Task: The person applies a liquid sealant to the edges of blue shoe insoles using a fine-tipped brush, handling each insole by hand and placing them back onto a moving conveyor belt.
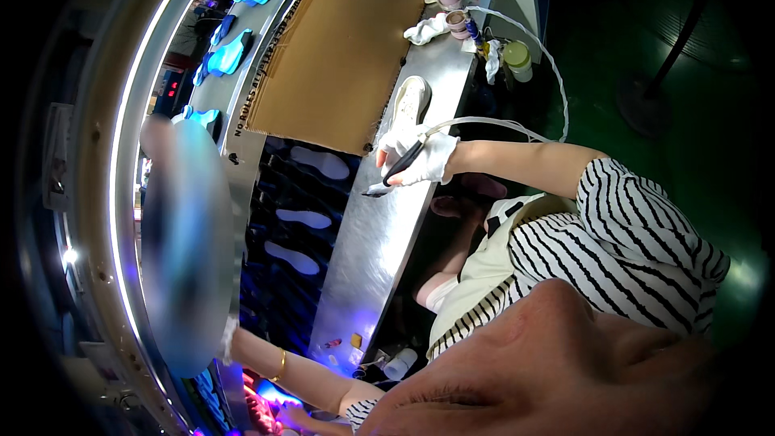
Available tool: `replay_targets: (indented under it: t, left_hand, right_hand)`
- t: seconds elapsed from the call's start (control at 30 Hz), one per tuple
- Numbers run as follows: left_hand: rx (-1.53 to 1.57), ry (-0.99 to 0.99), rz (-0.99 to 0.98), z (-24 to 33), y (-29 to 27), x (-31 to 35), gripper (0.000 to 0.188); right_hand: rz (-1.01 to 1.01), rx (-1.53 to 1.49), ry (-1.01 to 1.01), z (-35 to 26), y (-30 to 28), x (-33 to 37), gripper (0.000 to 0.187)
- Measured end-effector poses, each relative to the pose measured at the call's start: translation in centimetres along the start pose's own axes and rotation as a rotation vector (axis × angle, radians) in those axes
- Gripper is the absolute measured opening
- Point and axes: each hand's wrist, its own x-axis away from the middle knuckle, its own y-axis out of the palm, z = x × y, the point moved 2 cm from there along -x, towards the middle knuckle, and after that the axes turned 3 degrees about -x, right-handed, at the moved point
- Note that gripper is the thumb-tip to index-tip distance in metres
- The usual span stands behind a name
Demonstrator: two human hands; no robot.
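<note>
Right grip (426, 159): gloved in white and closed around a black-handled tool (402, 165), whose dark tip slants toward the bench (363, 250); I cannot tell if the tip touches the metal.
Left grip (228, 341): I make out only a white glove cuff; a blur covers the rest, so I cannot tell if the fingers are open or closed, or on what.
White shoe (413, 97): on the bench, just beyond the right grip, its near end close to the glove; contact is unclear to me.
White tube (472, 120): it leads away from the tool's rear end and arcs off to the right.
Conveyor (260, 23): I see blue shoes (230, 52) spaced along it, past a cardboard sheet (323, 56).
Pale soles (303, 218): three lie in a row left of the bench, apart from both grips.
Work so far: I judge it partway, since the tool is in hand but its tip points away from the white shoe; I see no clear sign of what is finished there, and cannot count what is left.
</note>
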Motion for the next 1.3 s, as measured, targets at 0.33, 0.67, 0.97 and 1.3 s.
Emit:
replay_targets:
  t: [0.33, 0.67, 0.97, 1.3]
  left_hand:
    - [-2.455, 1.818, 0.235, 22.7, -5.1, 2.9, 0.038]
    - [-2.175, 1.770, 0.120, 30.2, -8.6, 13.0, 0.091]
    - [-2.454, 2.233, 0.176, 33.9, -5.8, 14.2, 0.073]
    - [-2.221, 2.408, 0.308, 32.0, -6.5, 15.9, 0.085]
  right_hand:
    - [0.017, -0.279, -0.077, 3.5, 2.5, -0.4, 0.019]
    - [-0.188, -0.118, -0.093, -0.6, 7.7, -2.0, 0.016]
    - [-0.074, -0.103, -0.439, -0.8, 10.8, -2.6, 0.017]
    - [-0.235, -0.074, -0.438, -1.8, 11.3, -0.5, 0.021]
